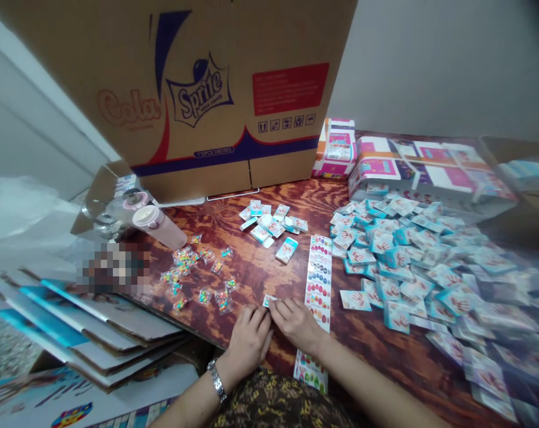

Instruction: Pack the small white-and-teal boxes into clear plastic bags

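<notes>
My left hand [250, 336] and my right hand [296, 324] meet close to the table's front edge, fingers bent and closed. A small white printed piece [268, 301] shows at their fingertips; most of it is covered by the fingers. Partly under my right forearm lies a long sheet of colourful stickers [319, 267]. Ahead of my hands is a small blue-and-white box [287, 250], with a loose group of similar boxes [269, 226] behind it. To the left, little clear packets of coloured candy [186, 258] are scattered on the wood.
A large cardboard carton [207, 89] stands at the back. A big heap of small boxes [398, 255] covers the right side of the wooden table [234, 208]. Pink bottles [160, 226] stand at left, above folded cardboard sheets [95, 333]. Pink-and-white cartons [430, 160] sit at back right.
</notes>
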Motion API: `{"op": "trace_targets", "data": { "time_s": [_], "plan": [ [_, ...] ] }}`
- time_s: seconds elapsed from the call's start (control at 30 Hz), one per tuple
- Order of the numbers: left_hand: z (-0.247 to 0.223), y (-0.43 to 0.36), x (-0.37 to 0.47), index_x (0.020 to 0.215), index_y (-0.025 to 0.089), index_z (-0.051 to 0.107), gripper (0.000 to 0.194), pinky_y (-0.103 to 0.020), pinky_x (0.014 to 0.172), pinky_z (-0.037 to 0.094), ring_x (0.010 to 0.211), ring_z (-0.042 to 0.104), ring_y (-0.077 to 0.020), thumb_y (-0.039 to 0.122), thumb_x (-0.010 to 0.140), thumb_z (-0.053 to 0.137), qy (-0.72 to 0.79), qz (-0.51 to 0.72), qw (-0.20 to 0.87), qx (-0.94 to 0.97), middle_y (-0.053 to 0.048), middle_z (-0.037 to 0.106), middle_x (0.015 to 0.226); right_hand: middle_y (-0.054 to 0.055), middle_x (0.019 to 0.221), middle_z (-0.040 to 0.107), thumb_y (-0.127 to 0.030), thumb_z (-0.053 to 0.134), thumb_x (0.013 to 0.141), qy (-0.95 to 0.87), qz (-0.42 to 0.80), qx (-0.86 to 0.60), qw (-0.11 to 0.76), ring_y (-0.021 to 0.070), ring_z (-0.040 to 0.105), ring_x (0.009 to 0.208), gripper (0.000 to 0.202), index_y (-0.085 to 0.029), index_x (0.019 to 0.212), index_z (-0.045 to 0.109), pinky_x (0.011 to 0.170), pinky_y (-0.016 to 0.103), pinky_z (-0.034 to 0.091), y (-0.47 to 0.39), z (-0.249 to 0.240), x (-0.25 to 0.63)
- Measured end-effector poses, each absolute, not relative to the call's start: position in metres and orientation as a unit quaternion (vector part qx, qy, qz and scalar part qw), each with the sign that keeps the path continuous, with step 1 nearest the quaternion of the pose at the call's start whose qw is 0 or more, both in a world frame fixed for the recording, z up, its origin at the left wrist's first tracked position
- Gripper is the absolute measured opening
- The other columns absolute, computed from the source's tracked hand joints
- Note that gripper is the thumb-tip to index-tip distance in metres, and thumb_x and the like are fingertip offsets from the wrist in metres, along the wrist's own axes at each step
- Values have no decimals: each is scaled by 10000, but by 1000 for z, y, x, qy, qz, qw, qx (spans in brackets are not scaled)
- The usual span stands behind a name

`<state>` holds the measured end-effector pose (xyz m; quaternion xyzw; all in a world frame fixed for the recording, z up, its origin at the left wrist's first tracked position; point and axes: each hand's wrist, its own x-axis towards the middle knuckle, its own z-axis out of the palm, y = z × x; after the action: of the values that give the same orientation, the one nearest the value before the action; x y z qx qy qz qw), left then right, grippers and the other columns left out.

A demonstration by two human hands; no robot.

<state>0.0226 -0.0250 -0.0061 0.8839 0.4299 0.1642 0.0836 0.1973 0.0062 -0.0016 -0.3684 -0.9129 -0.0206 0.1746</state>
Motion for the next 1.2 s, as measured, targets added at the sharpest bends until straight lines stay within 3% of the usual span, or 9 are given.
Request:
{"op": "trace_targets", "data": {
  "time_s": [0.3, 0.6, 0.73, 0.87, 1.03, 1.2],
  "plan": [
    [-4, -23, 12, 1179, 164, 515, 349, -468, 895, 414, 995, 476, -257, 144, 837, 450, 429, 155, 61, 888, -129, 528, 1082, 75, 924, 627, -135, 531, 849, -936, 14, -330, 123, 208, 534, 882, 276, -122, 1125, 534, 705, 313, 441, 13, -3, 206],
    [28, 27, 23, 956, 181, 565, 161, -341, 778, 442, 834, 518, -188, 199, 887, 421, 501, 285, 167, 800, -65, 589, 868, 70, 746, 597, -87, 434, 860, -931, -56, -330, 148, 190, 530, 693, 165, -129, 882, 592, 606, 327, 400, 14, -11, 193],
    [40, 75, 64, 1090, 179, 543, 260, -395, 870, 409, 976, 488, -238, 287, 892, 414, 505, 241, 173, 811, -99, 571, 1030, 78, 777, 615, -81, 433, 849, -926, -38, -342, 159, 193, 542, 732, 158, -136, 881, 578, 646, 326, 416, 16, -8, 186],
    [28, 111, 99, 1232, 180, 473, 485, -448, 863, 411, 1112, 413, -321, 368, 796, 575, 500, 245, 199, 807, -150, 488, 1219, 36, 731, 590, -78, 479, 819, -914, -1, -382, 138, 175, 526, 668, 111, -158, 818, 556, 587, 290, 416, 7, 0, 188],
    [17, 117, 100, 1090, 194, 586, 291, -421, 921, 393, 1082, 485, -267, 326, 841, 512, 487, 274, 299, 773, -117, 569, 1136, 43, 752, 566, -83, 419, 840, -862, 30, -465, 198, 176, 521, 688, 168, -169, 877, 559, 609, 281, 425, 4, 18, 232],
    [31, 77, 88, 1187, 148, 502, 423, -291, 651, 511, 784, 616, -179, 414, 930, 297, 477, 305, 447, 692, -98, 639, 956, 72, 799, 567, -120, 402, 884, -789, -34, -556, 260, 194, 526, 769, 192, -137, 998, 555, 705, 301, 424, 25, 44, 277]
  ]
}}
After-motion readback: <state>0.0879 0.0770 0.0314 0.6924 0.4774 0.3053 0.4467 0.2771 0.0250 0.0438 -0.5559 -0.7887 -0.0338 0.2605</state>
